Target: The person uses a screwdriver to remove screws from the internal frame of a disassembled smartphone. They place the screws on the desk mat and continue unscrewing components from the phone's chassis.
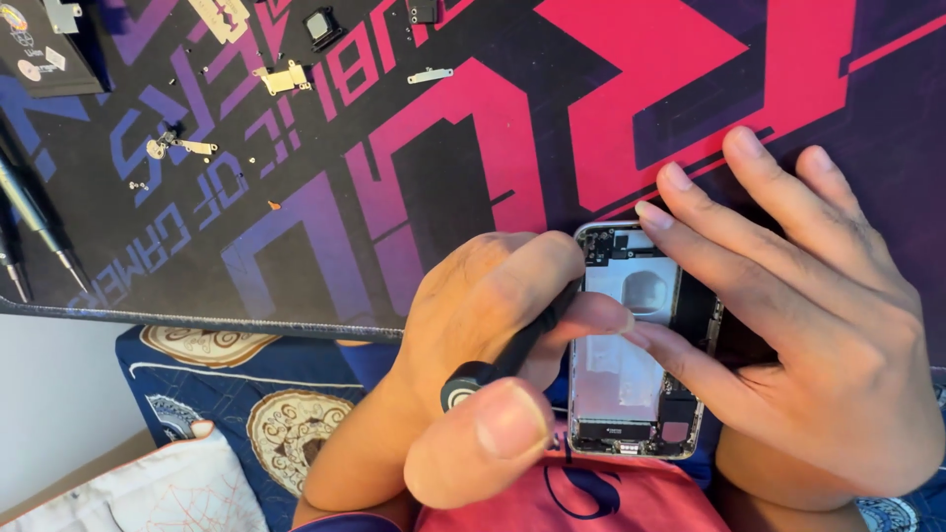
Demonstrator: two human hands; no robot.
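Note:
An opened phone body (pixel 621 394) with its screen removed lies at the near edge of the mat, its inner parts and silver frame showing. My left hand (pixel 463 315) is closed around a black screwdriver (pixel 498 366), whose round end cap points toward me and whose tip reaches into the phone's upper left area, hidden behind my fingers. My right hand (pixel 818 335) lies over the phone's right side with fingers spread across its top edge and the thumb pressing on the inside, holding it steady.
A black, pink and purple desk mat (pixel 443 148) covers the table. Small metal brackets (pixel 281 77), a thin plate (pixel 431 75) and tiny screws lie at its far left. Two screwdrivers (pixel 39 222) lie at the left edge. Blue patterned cloth (pixel 256 394) is below.

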